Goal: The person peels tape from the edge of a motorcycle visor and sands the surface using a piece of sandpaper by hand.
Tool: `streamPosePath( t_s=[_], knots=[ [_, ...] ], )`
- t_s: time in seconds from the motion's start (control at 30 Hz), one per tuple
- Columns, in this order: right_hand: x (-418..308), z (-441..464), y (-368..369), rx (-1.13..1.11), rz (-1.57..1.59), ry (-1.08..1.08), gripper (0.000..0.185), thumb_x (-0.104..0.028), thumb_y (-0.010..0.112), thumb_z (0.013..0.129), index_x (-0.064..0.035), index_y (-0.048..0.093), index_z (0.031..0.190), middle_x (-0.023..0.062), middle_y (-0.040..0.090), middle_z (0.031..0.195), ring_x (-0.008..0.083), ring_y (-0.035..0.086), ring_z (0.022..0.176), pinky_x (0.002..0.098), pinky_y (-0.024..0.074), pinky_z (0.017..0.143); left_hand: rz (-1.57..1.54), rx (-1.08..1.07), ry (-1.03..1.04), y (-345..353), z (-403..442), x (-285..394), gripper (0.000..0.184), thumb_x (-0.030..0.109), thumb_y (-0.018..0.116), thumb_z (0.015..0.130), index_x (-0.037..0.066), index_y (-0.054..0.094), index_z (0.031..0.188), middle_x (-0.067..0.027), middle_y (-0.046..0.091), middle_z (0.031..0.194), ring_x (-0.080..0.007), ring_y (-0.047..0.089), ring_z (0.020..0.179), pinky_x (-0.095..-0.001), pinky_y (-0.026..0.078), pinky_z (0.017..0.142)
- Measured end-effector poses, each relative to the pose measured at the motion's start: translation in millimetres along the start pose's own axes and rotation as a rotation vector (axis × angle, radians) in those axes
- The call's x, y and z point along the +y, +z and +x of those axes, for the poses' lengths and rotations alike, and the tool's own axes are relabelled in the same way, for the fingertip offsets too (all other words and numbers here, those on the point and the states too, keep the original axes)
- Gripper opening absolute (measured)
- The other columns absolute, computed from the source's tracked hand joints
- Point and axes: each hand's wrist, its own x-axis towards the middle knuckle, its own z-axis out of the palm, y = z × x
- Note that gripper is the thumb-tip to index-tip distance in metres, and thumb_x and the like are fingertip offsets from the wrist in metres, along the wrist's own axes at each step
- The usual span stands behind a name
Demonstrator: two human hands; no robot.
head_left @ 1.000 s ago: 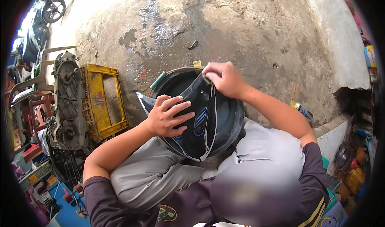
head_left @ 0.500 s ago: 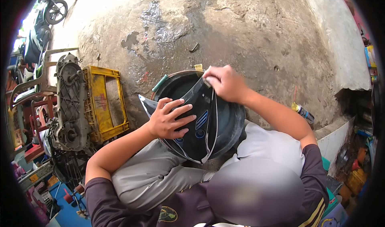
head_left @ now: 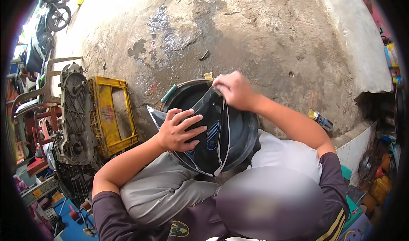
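Observation:
A black motorcycle fairing panel point(head_left: 208, 132) with white edge lines and blue markings leans across a black, water-holding tub point(head_left: 251, 139) between my knees. My left hand point(head_left: 180, 130) lies on the panel's left part with its fingers spread, pressing on the surface. At the panel's upper tip, my right hand point(head_left: 235, 89) is closed, its fingers pinching a small greyish piece against the panel. What that piece is I cannot make out. The tub's wire handle has a green grip point(head_left: 169, 93), and a small yellowish block point(head_left: 208, 76) sits by the rim.
To the left stand a yellow crate point(head_left: 112, 113) and a metal engine casing point(head_left: 76, 113), with a chair point(head_left: 44, 85) behind. A spray can point(head_left: 321, 120) lies on the concrete floor point(head_left: 272, 41) at right. Wet patches and a short dark scrap point(head_left: 204, 55) are ahead.
My right hand has shifted slightly left and up along the panel's tip. The left hand stays spread on the panel. The view has tilted a little.

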Motion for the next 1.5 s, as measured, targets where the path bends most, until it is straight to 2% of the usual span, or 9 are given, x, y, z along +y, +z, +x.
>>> streamPosePath(
  t_s=[0.13, 0.27, 0.43, 0.57, 0.8, 0.93, 1.07, 1.23, 1.5],
  knots=[
    [-3, 6, -7, -0.008, 0.122, 0.258, 0.012, -0.011, 0.066, 0.097, -0.0048, 0.074, 0.102, 0.0181, 0.075, 0.095, 0.0376, 0.072, 0.091, 0.0443, 0.0534, 0.091, -0.002, 0.005, 0.001, -1, 1, 0, 0.058, 0.040, 0.084, 0.069, 0.027, 0.078, 0.126, -0.0054, 0.063, 0.146, -0.0317, 0.055, 0.132, -0.0525, 0.043, 0.102],
    [-15, -5, 6, 0.031, 0.057, -0.113, 0.014, -0.006, 0.063, 0.094, -0.0004, 0.074, 0.101, 0.0234, 0.075, 0.092, 0.0429, 0.074, 0.088, 0.0477, 0.0586, 0.081, -0.014, 0.008, 0.003, 1, 0, -1, 0.058, 0.039, 0.084, 0.070, 0.027, 0.078, 0.126, -0.0055, 0.063, 0.146, -0.0320, 0.055, 0.132, -0.0525, 0.044, 0.101],
    [4, 11, -10, 0.044, 0.177, 0.251, 0.016, -0.004, 0.062, 0.092, -0.0013, 0.075, 0.100, 0.0234, 0.074, 0.091, 0.0434, 0.073, 0.088, 0.0478, 0.0574, 0.082, -0.014, 0.007, -0.004, 0, 1, 1, 0.058, 0.039, 0.084, 0.069, 0.028, 0.078, 0.125, -0.0050, 0.063, 0.145, -0.0315, 0.055, 0.132, -0.0529, 0.043, 0.102],
    [-23, -6, 2, -0.062, 0.116, 0.072, 0.015, -0.007, 0.062, 0.096, -0.0046, 0.075, 0.103, 0.0185, 0.077, 0.103, 0.0382, 0.072, 0.100, 0.0466, 0.0553, 0.092, -0.019, 0.001, -0.014, 2, -1, 0, 0.058, 0.039, 0.084, 0.069, 0.028, 0.078, 0.126, -0.0047, 0.063, 0.146, -0.0314, 0.055, 0.133, -0.0529, 0.043, 0.103],
    [-3, 5, -11, -0.018, 0.074, 0.224, 0.013, -0.011, 0.065, 0.097, -0.0041, 0.074, 0.103, 0.0200, 0.075, 0.097, 0.0398, 0.072, 0.091, 0.0463, 0.0563, 0.084, -0.016, 0.001, -0.026, 0, 0, 0, 0.053, 0.041, 0.082, 0.075, 0.027, 0.077, 0.125, -0.0036, 0.063, 0.146, -0.0295, 0.057, 0.132, -0.0505, 0.042, 0.104],
    [-14, -4, -2, -0.045, 0.061, -0.024, 0.013, -0.010, 0.064, 0.097, -0.0030, 0.073, 0.103, 0.0210, 0.075, 0.097, 0.0394, 0.073, 0.092, 0.0466, 0.0565, 0.084, -0.019, -0.004, -0.017, 0, -2, -1, 0.053, 0.041, 0.081, 0.075, 0.027, 0.077, 0.126, -0.0038, 0.063, 0.147, -0.0297, 0.057, 0.132, -0.0506, 0.042, 0.104],
    [1, 11, -15, -0.057, 0.136, 0.330, 0.015, -0.009, 0.066, 0.095, -0.0042, 0.075, 0.107, 0.0193, 0.076, 0.101, 0.0373, 0.073, 0.099, 0.0455, 0.0568, 0.089, -0.015, 0.000, -0.014, 2, -2, -1, 0.055, 0.040, 0.083, 0.071, 0.028, 0.079, 0.124, -0.0041, 0.063, 0.146, -0.0312, 0.056, 0.132, -0.0528, 0.043, 0.103],
    [-20, -7, 0, -0.082, 0.116, 0.054, 0.016, -0.008, 0.064, 0.097, -0.0046, 0.076, 0.107, 0.0199, 0.076, 0.100, 0.0371, 0.073, 0.097, 0.0450, 0.0559, 0.090, -0.019, 0.001, -0.015, 1, -1, -1, 0.052, 0.039, 0.081, 0.075, 0.027, 0.078, 0.126, -0.0034, 0.063, 0.146, -0.0298, 0.057, 0.132, -0.0505, 0.042, 0.104],
    [-13, -2, -4, -0.029, 0.058, 0.190, 0.015, -0.010, 0.064, 0.097, -0.0041, 0.074, 0.107, 0.0201, 0.075, 0.098, 0.0391, 0.072, 0.092, 0.0452, 0.0563, 0.085, -0.020, 0.000, -0.023, 1, -1, 0, 0.052, 0.040, 0.082, 0.074, 0.028, 0.078, 0.125, -0.0033, 0.063, 0.147, -0.0295, 0.057, 0.131, -0.0505, 0.042, 0.103]
  ],
)
